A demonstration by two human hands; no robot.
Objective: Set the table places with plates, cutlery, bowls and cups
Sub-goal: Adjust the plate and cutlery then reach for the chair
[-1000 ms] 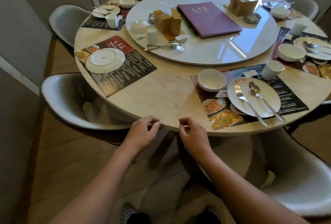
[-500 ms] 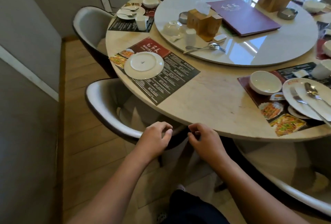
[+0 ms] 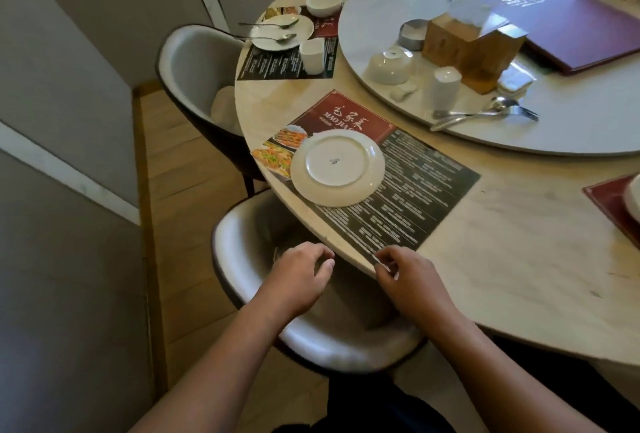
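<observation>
A white plate (image 3: 337, 168) lies upside down on a dark menu placemat (image 3: 412, 183) at the table's near-left edge. On the white turntable (image 3: 568, 128) stand an upturned white bowl (image 3: 389, 65), a white cup (image 3: 443, 88), and a spoon and fork (image 3: 485, 114). My left hand (image 3: 299, 277) hovers over the chair below the table edge, fingers loosely curled, holding nothing. My right hand (image 3: 412, 280) is at the table edge, its fingertips pinched at the placemat's near corner.
A grey shell chair (image 3: 242, 277) sits right under my hands; another chair (image 3: 194, 65) stands further left. A set place (image 3: 282, 31) with plate, spoons, bowl and cup lies at the back. A wooden tissue box (image 3: 474, 48) and maroon menu (image 3: 571, 24) rest on the turntable. A wall runs along the left.
My view has moved left around the table, bringing the upturned plate and its placemat close. Both hands stayed low at the table edge; the right now touches the placemat's corner.
</observation>
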